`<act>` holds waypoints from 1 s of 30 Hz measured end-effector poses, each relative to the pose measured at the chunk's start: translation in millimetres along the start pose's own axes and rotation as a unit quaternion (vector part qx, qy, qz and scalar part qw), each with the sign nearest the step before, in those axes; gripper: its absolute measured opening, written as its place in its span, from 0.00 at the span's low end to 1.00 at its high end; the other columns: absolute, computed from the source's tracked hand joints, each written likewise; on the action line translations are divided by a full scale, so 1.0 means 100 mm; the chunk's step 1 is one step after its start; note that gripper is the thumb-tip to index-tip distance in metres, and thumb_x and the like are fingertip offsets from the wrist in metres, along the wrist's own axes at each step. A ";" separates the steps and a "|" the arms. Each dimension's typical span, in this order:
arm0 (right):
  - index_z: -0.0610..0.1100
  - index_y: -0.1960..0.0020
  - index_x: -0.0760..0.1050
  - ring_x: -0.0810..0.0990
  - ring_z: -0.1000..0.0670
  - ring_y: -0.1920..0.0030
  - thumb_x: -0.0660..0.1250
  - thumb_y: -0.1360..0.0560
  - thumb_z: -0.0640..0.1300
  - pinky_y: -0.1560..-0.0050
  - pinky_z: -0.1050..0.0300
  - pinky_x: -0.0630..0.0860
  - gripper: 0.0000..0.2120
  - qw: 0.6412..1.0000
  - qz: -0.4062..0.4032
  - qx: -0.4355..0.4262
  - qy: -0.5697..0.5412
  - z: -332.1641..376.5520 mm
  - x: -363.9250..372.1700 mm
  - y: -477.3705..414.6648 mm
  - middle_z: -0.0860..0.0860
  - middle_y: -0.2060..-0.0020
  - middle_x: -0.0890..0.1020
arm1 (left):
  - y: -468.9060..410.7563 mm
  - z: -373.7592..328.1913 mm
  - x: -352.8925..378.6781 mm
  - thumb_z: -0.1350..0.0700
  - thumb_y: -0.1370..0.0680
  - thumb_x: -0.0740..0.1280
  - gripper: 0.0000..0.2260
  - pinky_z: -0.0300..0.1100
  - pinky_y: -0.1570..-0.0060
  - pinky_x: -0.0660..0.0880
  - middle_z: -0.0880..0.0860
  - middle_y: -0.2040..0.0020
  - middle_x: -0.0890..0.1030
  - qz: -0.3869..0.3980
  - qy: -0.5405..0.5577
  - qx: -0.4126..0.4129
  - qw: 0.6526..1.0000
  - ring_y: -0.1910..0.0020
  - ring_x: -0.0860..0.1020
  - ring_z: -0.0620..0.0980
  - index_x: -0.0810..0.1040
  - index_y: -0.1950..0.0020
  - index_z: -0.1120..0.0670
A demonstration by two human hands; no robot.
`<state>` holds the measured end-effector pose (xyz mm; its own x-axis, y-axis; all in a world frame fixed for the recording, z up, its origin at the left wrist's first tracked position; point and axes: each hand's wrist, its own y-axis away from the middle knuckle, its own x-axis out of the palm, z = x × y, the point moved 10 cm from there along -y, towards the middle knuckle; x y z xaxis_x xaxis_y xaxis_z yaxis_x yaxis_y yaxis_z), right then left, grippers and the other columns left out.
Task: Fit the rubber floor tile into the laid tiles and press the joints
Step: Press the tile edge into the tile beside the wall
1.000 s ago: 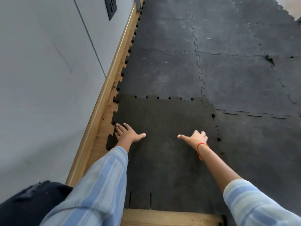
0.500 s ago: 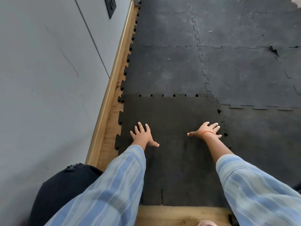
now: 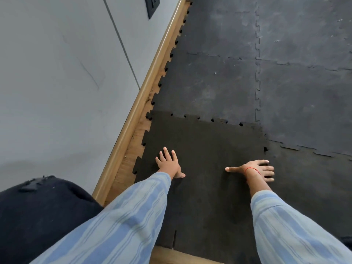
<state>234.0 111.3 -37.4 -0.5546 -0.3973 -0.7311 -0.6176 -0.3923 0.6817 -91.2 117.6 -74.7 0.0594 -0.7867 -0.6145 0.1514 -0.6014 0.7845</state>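
Note:
A darker brown-black rubber tile (image 3: 205,149) with jigsaw edges lies on the floor among greyer laid tiles (image 3: 219,86). Its far edge meets the laid tile ahead, with small gaps showing at several teeth. Its right edge meets the laid tile on the right (image 3: 304,168). My left hand (image 3: 168,163) rests flat on the tile's left part, fingers spread and pointing away. My right hand (image 3: 256,169) lies flat near the tile's right joint, fingers pointing right, a red thread on the wrist. Neither hand holds anything.
A grey wall (image 3: 57,73) with a wooden skirting board (image 3: 141,103) runs along the left. A strip of bare wooden floor (image 3: 131,157) shows between skirting and tile. A dark wall plate (image 3: 152,5) sits at the top. My dark-clad knee (image 3: 38,216) is at lower left.
My left hand slid right, further onto the tile, and flattened with fingers forward. My right hand opened from a pointing pose and moved right to the tile's right joint. The view tilted.

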 end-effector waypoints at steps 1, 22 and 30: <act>0.37 0.24 0.35 0.44 0.35 0.24 0.83 0.51 0.60 0.25 0.37 0.45 0.76 1.000 0.011 0.011 -0.007 0.01 0.01 -0.02 0.35 0.24 0.44 | -0.01 -0.01 0.04 0.37 0.25 0.66 0.51 0.60 0.26 0.42 0.64 0.24 0.31 0.005 0.010 0.001 1.000 0.23 0.36 0.65 0.33 0.22 0.58; 0.37 0.23 0.41 0.50 0.36 0.24 0.78 0.54 0.69 0.25 0.39 0.49 0.75 0.997 -0.053 -0.049 0.012 -0.03 0.02 -0.09 0.36 0.25 0.49 | -0.85 0.11 -1.48 0.29 0.41 0.74 0.67 0.65 0.27 0.43 0.59 0.21 0.36 -0.160 -0.042 0.087 0.982 0.22 0.36 0.59 0.33 0.22 0.58; 0.37 0.24 0.45 0.53 0.37 0.26 0.78 0.55 0.70 0.25 0.41 0.54 0.75 0.997 -0.076 -0.029 0.015 -0.14 0.16 0.09 0.36 0.25 0.53 | -0.85 0.24 -1.42 0.30 0.41 0.74 0.66 0.61 0.25 0.49 0.58 0.20 0.41 -0.181 -0.050 0.113 0.976 0.21 0.40 0.57 0.36 0.21 0.57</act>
<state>227.3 89.7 -42.6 -0.4388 -0.3541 -0.8259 -0.6601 -0.4966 0.5636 -136.3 276.6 -52.1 -0.0551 -0.5196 -0.8526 -0.0776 -0.8491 0.5225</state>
